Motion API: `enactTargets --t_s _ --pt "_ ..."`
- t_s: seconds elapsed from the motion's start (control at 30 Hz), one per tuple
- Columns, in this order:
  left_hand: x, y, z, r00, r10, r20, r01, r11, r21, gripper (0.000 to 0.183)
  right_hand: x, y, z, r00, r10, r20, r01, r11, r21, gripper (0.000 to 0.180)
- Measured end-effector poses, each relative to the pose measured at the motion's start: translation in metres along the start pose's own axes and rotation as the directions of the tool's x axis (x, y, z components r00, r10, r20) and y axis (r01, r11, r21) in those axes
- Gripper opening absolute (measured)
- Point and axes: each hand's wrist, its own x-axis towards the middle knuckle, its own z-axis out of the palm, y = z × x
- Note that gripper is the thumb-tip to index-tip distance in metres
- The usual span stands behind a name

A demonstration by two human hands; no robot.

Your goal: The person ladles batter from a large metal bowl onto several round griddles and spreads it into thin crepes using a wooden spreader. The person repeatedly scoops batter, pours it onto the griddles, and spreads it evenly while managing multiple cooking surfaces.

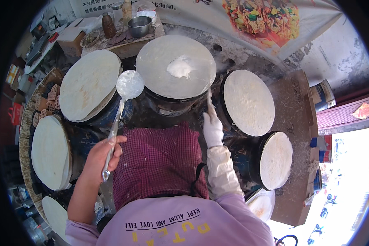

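Observation:
My left hand (106, 156) is closed round the handle of a metal ladle (130, 85), its round bowl between the upper-left and middle griddles. A round griddle (153, 49) at top middle bears a white mound of batter (180, 68). My right hand (213, 127), in a white glove with a pale sleeve cover, grips a thin wooden tool (210, 100) whose tip reaches the near right rim of that griddle; its far end is hidden or too small to tell. Thin round flatbreads lie at the upper left (90, 84), left (49, 152), right (249, 103) and lower right (276, 160).
Dark drum stoves (169, 106) stand under the griddles in an arc around me. Behind, a table (127, 47) holds a metal pot (140, 26) and a brown bottle (108, 25). Perforated coal briquettes (51, 95) are stacked at left. A large cardboard sheet (295, 123) stands at right.

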Motion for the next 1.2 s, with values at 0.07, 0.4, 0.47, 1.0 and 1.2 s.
enactTargets --t_s 0.07,0.4,0.47,1.0,1.2 --pt "0.011 0.003 0.0 0.999 0.031 0.016 -0.031 0.999 -0.021 0.036 -0.015 0.025 0.002 0.992 0.095 -0.085 -0.091 0.995 0.05 0.047" --pt "0.108 0.027 0.046 0.993 0.113 -0.018 -0.112 0.992 0.06 0.036 0.085 0.012 0.025 0.997 -0.071 -0.021 0.07 0.996 -0.049 0.045" --pt "0.134 0.034 0.054 0.992 0.125 -0.024 -0.122 0.987 0.099 0.034 0.09 -0.004 0.02 0.988 0.05 0.146 -0.03 0.99 -0.136 0.044" --pt "0.155 -0.003 0.072 0.997 0.077 -0.004 -0.074 0.933 -0.353 0.031 -0.003 -0.066 0.08 0.873 0.288 0.393 -0.442 0.808 0.39 0.049" --pt "0.118 0.02 0.049 0.966 0.231 0.117 -0.136 0.838 -0.528 0.037 0.047 -0.053 0.066 0.99 0.017 0.143 -0.014 1.0 -0.021 0.043"
